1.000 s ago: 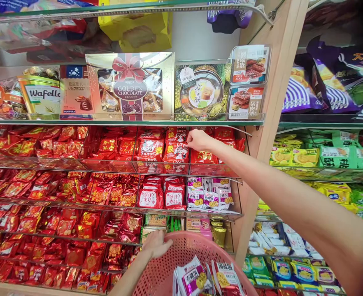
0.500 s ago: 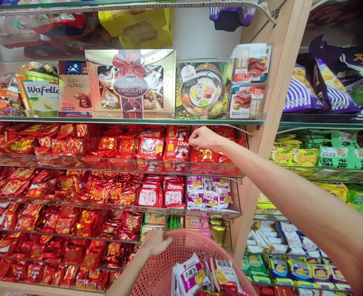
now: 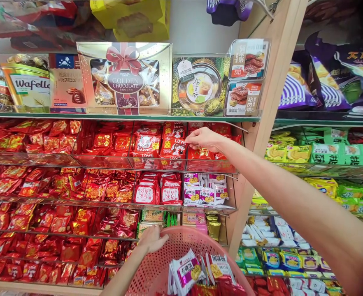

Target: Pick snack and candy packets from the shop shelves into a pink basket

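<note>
My left hand (image 3: 152, 239) is closed around the rim of a pink perforated plastic basket (image 3: 144, 273). Inside the basket lie white-and-purple snack packets (image 3: 186, 269), with red wrappers under them. With arm stretched out, my right hand (image 3: 203, 139) reaches into the shelf row below the glass ledge. Its fingertips pinch the right edge of a red snack packet (image 3: 173, 146) marked "LOVE". More red packets (image 3: 200, 153) lie in the compartment just under my right hand.
A glass shelf above bears a gold chocolate box (image 3: 124, 78), a durian pastry box (image 3: 196, 86) and a Wafello bag (image 3: 29, 86). Clear dividers and front lips (image 3: 107, 161) edge the compartments. A wooden upright (image 3: 269, 82) separates the right-hand shelves.
The view has shifted slightly, and the shelves sit a little further left. My right hand stays at the red packet's edge; my left hand keeps its hold on the basket.
</note>
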{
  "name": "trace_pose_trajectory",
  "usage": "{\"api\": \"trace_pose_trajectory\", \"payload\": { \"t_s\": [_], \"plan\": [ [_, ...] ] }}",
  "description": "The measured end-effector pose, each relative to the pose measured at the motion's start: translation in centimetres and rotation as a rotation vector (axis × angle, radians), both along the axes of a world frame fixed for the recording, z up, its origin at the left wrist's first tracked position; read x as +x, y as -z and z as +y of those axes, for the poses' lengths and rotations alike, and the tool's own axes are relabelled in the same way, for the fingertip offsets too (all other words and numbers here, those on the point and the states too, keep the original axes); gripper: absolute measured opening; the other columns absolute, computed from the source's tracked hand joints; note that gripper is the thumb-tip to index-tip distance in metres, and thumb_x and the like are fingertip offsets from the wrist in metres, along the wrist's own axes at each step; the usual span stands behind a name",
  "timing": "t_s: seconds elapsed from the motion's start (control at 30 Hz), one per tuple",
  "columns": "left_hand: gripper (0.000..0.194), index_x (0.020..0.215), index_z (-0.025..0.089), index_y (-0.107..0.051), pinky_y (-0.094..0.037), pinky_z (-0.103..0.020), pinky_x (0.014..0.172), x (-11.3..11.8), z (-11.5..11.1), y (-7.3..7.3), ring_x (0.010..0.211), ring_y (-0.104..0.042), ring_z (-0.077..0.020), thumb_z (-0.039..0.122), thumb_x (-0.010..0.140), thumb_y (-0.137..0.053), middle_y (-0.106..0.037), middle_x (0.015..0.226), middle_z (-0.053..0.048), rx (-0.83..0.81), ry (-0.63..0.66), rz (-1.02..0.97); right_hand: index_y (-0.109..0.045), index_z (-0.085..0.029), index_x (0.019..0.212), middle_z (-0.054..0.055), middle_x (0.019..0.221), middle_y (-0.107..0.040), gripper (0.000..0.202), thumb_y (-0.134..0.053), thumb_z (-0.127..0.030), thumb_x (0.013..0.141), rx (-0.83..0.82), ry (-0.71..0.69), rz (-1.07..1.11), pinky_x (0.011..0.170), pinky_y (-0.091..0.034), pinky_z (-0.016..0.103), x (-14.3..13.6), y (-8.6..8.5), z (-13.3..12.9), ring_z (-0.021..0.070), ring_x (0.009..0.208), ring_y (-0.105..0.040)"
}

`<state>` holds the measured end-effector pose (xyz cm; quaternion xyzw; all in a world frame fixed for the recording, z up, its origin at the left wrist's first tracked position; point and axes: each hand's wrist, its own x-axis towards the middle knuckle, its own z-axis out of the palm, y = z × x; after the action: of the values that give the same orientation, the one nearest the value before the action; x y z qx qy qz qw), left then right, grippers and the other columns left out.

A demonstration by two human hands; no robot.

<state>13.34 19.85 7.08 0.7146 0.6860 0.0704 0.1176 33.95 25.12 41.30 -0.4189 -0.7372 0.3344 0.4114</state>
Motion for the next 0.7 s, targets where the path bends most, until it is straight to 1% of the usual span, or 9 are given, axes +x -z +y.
{"api": "trace_pose_trajectory", "payload": {
  "t_s": [0.13, 0.2, 0.27, 0.33, 0.43, 0.5, 0.6, 0.7],
  "plan": [
    [0.045, 0.09, 0.021, -0.061, -0.044, -0.038, 0.07, -0.1, -0.1, 0.0, 0.086, -0.062, -0.0297, 0.054, 0.077, -0.033, -0.066, 0.087, -0.013, 0.063, 0.038, 0.043, -0.057, -0.012, 0.058, 0.003, 0.058, -0.059, 0.017, -0.064, -0.013, 0.073, -0.041, -0.028, 0.026, 0.047, -0.046, 0.018, 0.6, 0.4, 0.0, 0.006, 0.05, -0.053],
    [0.045, 0.088, 0.021, -0.061, -0.045, -0.038, 0.068, -0.1, -0.1, 0.0, 0.084, -0.062, -0.0296, 0.054, 0.078, -0.032, -0.066, 0.087, -0.014, 0.068, 0.044, 0.053, -0.056, -0.012, 0.059, 0.003, 0.059, -0.059, 0.017, -0.065, -0.015, 0.073, -0.022, -0.028, 0.035, 0.048, -0.046, 0.017, 0.6, 0.7, 0.2, 0.0062, 0.052, -0.054],
    [0.044, 0.086, 0.021, -0.061, -0.045, -0.037, 0.066, -0.1, 0.0, -0.1, 0.082, -0.063, -0.0294, 0.053, 0.078, -0.032, -0.066, 0.086, -0.014, 0.068, 0.043, 0.05, -0.055, -0.012, 0.06, 0.002, 0.06, -0.058, 0.017, -0.065, -0.017, 0.073, 0.044, -0.021, 0.052, 0.048, -0.045, 0.017, 0.6, 1.1, 0.5, 0.0066, 0.054, -0.054],
    [0.042, 0.084, 0.022, -0.061, -0.044, -0.037, 0.064, 0.0, 0.0, -0.1, 0.08, -0.063, -0.0292, 0.053, 0.078, -0.032, -0.066, 0.084, -0.014, 0.067, 0.045, 0.035, -0.054, -0.013, 0.06, 0.001, 0.06, -0.057, 0.017, -0.065, -0.018, 0.073, 0.149, -0.016, 0.073, 0.047, -0.044, 0.017, 0.4, 1.4, 0.9, 0.0065, 0.054, -0.053],
    [0.042, 0.083, 0.022, -0.06, -0.044, -0.037, 0.062, -0.1, 0.1, 0.1, 0.078, -0.063, -0.0292, 0.054, 0.078, -0.033, -0.067, 0.083, -0.014, 0.074, 0.057, 0.011, -0.053, -0.014, 0.062, 0.0, 0.061, -0.057, 0.016, -0.063, -0.017, 0.074, 0.279, -0.034, 0.116, 0.05, -0.045, 0.019, 0.1, 1.6, 1.3, 0.0064, 0.054, -0.052],
    [0.043, 0.082, 0.023, -0.06, -0.043, -0.037, 0.061, -0.1, 0.1, 0.3, 0.077, -0.063, -0.0292, 0.055, 0.078, -0.033, -0.067, 0.081, -0.014, 0.079, 0.056, 0.008, -0.05, -0.015, 0.063, -0.001, 0.06, -0.057, 0.017, -0.061, -0.017, 0.076, 0.308, -0.063, 0.151, 0.054, -0.047, 0.022, -0.1, 1.6, 1.2, 0.0074, 0.055, -0.053],
    [0.044, 0.08, 0.023, -0.06, -0.042, -0.037, 0.059, -0.2, 0.1, 0.5, 0.075, -0.063, -0.0291, 0.057, 0.078, -0.032, -0.066, 0.08, -0.014, 0.086, 0.053, 0.015, -0.046, -0.018, 0.065, -0.003, 0.057, -0.055, 0.018, -0.059, -0.019, 0.077, 0.309, -0.131, 0.223, 0.057, -0.049, 0.026, -0.3, 1.6, 0.9, 0.0096, 0.056, -0.055],
    [0.042, 0.08, 0.022, -0.06, -0.042, -0.037, 0.059, -0.1, 0.2, 0.5, 0.075, -0.063, -0.0291, 0.054, 0.078, -0.033, -0.067, 0.08, -0.014, 0.083, 0.056, 0.021, -0.043, -0.02, 0.067, -0.004, 0.058, -0.055, 0.019, -0.059, -0.021, 0.078, 0.326, -0.204, 0.306, 0.061, -0.052, 0.03, -0.5, 1.5, 0.6, 0.0108, 0.059, -0.057]
  ]
}}
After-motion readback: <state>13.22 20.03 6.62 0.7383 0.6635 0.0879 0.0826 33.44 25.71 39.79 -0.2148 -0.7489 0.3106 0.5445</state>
